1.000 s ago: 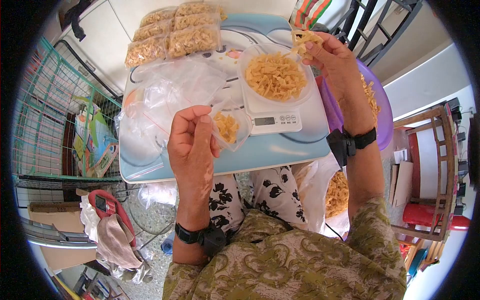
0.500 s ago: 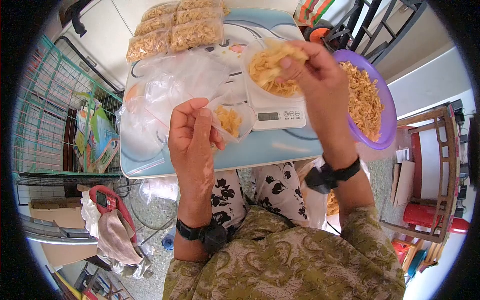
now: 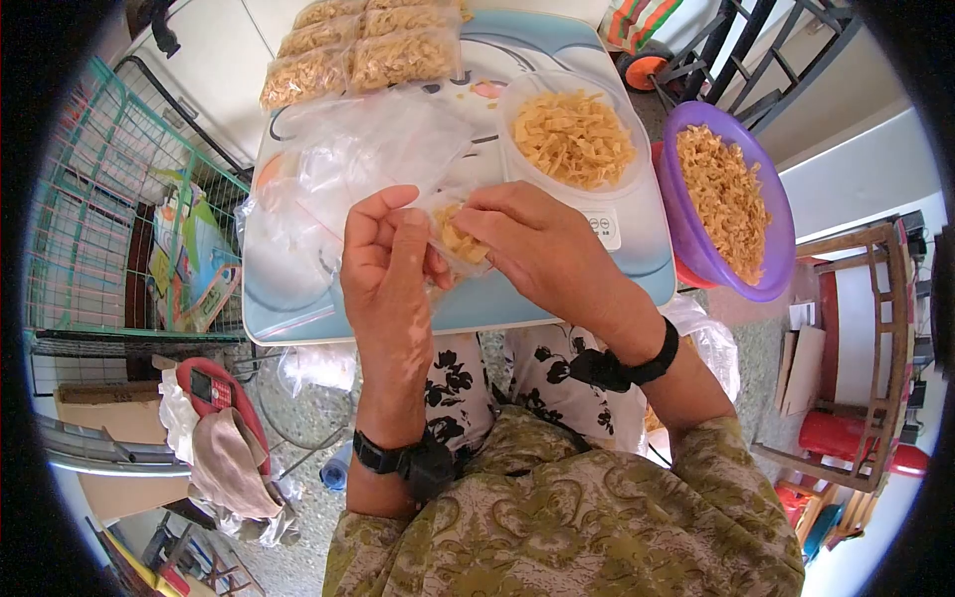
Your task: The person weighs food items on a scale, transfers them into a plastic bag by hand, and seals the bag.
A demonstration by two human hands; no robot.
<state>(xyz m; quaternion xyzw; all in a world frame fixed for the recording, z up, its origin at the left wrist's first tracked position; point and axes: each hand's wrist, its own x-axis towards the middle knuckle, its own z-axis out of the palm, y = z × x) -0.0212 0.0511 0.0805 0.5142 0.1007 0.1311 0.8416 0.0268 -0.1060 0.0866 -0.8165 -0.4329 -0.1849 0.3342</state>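
Note:
My left hand (image 3: 388, 259) is closed on the edge of a small clear plastic bag (image 3: 460, 261) that holds yellowish dried flakes. Over the bag's mouth is my right hand (image 3: 527, 239), its fingers pressed together at the flakes; what it grips is partly hidden. A clear round bowl (image 3: 637, 149) of flakes sits on a white scale (image 3: 603, 228), whose display my right hand covers. Left of the bowl lie loose empty plastic bags (image 3: 348, 149) on the blue patterned table (image 3: 497, 306).
Filled bags of flakes (image 3: 403, 58) are lined up at the table's far left. A purple basin (image 3: 678, 214) of flakes stands beyond the right edge. At the left is a green wire cage (image 3: 99, 219); a red phone (image 3: 211, 389) lies below it.
My right hand has moved from above the bowl down and left to the small bag. The bowl's flakes are now uncovered. My left hand has stayed nearly still.

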